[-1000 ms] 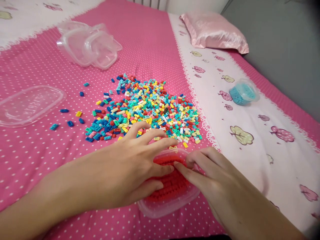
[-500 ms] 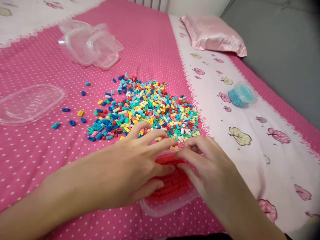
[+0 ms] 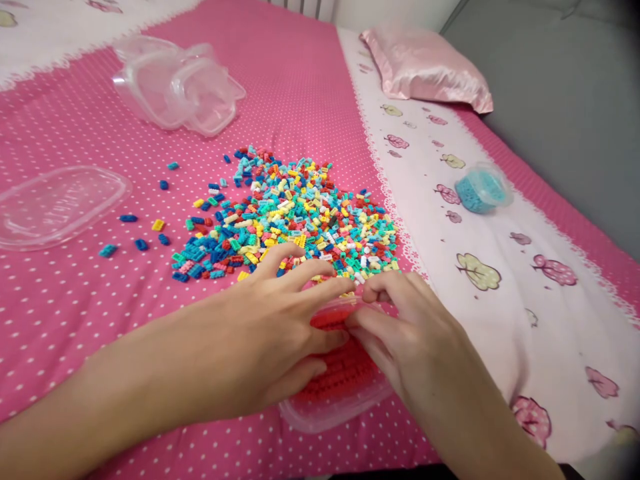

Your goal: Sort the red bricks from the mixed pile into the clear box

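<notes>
Holding left hand [image 3: 265, 337] spread and right hand [image 3: 425, 340] curled, its grip unclear, over red bricks [image 3: 345, 379] in clear container [image 3: 325, 421]

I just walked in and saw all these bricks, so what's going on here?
A person's left hand is spread over the left side of a clear plastic container of red toy bricks. The right hand has its fingers bunched over the same bricks; whether it holds one can't be seen. A mixed-color brick heap lies beyond on the dotted pink bedspread, with a clear lid to the left and a container with blue contents to the right.
</notes>
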Demonstrator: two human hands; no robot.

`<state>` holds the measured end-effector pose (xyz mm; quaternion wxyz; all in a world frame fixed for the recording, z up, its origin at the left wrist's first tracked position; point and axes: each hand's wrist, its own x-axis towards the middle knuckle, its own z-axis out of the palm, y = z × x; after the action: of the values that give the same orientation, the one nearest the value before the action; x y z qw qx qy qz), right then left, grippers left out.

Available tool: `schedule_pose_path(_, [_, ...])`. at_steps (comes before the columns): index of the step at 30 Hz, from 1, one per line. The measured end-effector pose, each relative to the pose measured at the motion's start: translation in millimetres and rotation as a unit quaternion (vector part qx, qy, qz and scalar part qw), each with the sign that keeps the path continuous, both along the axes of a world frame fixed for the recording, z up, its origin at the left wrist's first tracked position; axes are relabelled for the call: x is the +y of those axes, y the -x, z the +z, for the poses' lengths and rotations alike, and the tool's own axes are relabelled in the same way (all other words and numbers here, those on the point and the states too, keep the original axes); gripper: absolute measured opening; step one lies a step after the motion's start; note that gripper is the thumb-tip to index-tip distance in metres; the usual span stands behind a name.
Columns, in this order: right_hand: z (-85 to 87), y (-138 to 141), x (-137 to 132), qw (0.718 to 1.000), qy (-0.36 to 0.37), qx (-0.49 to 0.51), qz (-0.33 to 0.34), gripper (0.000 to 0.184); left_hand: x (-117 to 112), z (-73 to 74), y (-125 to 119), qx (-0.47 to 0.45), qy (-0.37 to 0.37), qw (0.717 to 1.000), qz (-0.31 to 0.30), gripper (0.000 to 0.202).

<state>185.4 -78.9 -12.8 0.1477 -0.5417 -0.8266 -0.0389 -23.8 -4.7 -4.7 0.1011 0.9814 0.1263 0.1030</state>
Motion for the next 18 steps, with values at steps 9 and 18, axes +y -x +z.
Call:
schedule_pose_path(9, [-2.6, -0.4, -0.6, 1.000, 0.009, 0.021, -0.005, 0.018, -2.1, -2.1, -0.7, -0.008, -0.009, 1.000, 0.013, 0.012])
schedule_pose_path(18, [-2.3, -0.7, -2.6, 1.000, 0.010, 0.026, -0.011, 0.019, 2.2, -3.1, 2.3, -0.003, -0.015, 1.000, -0.005, 0.016])
